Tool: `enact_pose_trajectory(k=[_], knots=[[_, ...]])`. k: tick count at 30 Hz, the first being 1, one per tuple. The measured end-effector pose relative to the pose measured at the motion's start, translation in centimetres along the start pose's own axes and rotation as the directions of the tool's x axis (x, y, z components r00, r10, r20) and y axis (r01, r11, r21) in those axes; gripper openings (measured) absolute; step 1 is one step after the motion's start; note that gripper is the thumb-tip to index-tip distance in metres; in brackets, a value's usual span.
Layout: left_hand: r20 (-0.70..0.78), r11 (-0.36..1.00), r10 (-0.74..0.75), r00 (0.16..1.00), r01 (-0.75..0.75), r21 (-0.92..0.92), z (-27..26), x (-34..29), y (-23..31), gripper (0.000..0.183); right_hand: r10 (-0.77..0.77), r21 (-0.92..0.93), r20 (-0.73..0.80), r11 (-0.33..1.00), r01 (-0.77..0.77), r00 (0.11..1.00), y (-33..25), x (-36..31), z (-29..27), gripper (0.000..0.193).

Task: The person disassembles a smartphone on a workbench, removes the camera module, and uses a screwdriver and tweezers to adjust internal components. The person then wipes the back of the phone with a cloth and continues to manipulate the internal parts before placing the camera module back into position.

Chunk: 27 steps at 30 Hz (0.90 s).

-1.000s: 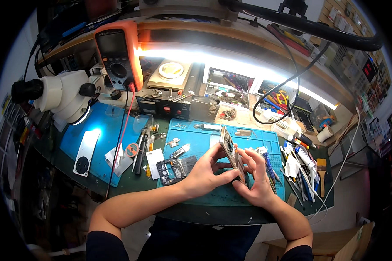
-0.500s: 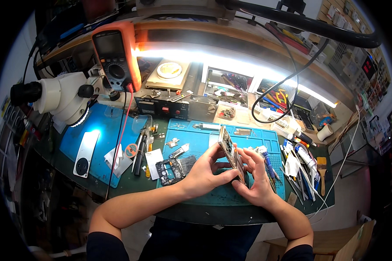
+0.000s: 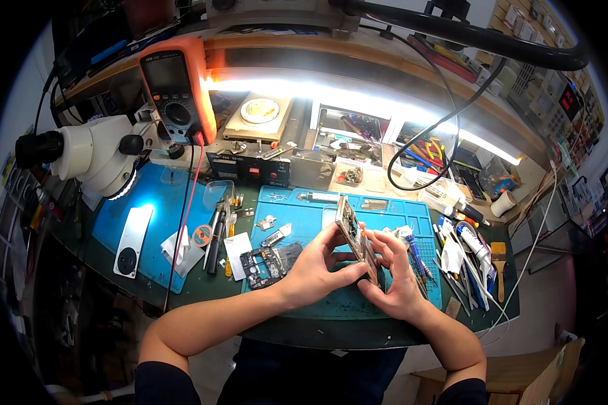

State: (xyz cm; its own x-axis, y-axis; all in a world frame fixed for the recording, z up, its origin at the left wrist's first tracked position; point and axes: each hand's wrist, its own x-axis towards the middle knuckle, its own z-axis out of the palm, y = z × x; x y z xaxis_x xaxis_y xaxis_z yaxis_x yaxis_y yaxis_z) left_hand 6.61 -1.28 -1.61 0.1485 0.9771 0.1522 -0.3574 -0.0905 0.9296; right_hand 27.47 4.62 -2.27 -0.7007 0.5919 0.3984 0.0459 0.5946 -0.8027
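Observation:
An opened phone (image 3: 348,225) with its inner parts exposed is held up on a slant between my hands, above the blue work mat (image 3: 304,223). My left hand (image 3: 319,264) grips its left side, the thumb at the lower end. On the other side my right hand (image 3: 396,280) has its thumb and fingers against the phone's right edge and inner face. Left of my left wrist lies a dark phone inner frame (image 3: 263,268). Small metal parts (image 3: 275,235) rest just beyond it. The phone's outer face is mostly turned from view.
An orange multimeter (image 3: 175,94) and a microscope (image 3: 91,152) stand to the left. Beneath the microscope is a silver phone back plate (image 3: 134,241). Screwdrivers (image 3: 216,243) lie mid-left. Tubes, tweezers and a brush (image 3: 498,270) crowd the right side. A black cable (image 3: 446,121) loops overhead.
The phone is tilted very slightly differently between my hands. Both hands keep nearly the same place and grip.

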Motion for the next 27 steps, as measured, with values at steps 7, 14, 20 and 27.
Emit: enact_pose_trajectory(k=[7,14,20,27], knots=[[0.04,0.998,-0.069,0.997,0.069,0.004,-0.31,0.03,0.28,0.075,-0.004,0.007,-0.003,1.0,0.004,1.0,0.12,-0.03,0.0,0.085],[0.039,0.998,-0.056,0.998,0.055,0.011,-0.28,0.03,0.28,0.075,0.002,-0.003,-0.002,1.0,-0.002,1.0,-0.07,0.05,-0.01,0.085],[0.001,1.0,-0.003,1.0,0.003,-0.03,0.1,0.01,0.19,0.07,0.001,-0.004,-0.006,1.0,-0.001,1.0,0.04,0.03,0.02,0.085],[0.042,0.998,-0.065,0.997,0.065,-0.002,-0.25,0.03,0.38,0.076,0.005,-0.007,-0.008,1.0,-0.005,1.0,0.11,-0.06,0.01,0.085]])
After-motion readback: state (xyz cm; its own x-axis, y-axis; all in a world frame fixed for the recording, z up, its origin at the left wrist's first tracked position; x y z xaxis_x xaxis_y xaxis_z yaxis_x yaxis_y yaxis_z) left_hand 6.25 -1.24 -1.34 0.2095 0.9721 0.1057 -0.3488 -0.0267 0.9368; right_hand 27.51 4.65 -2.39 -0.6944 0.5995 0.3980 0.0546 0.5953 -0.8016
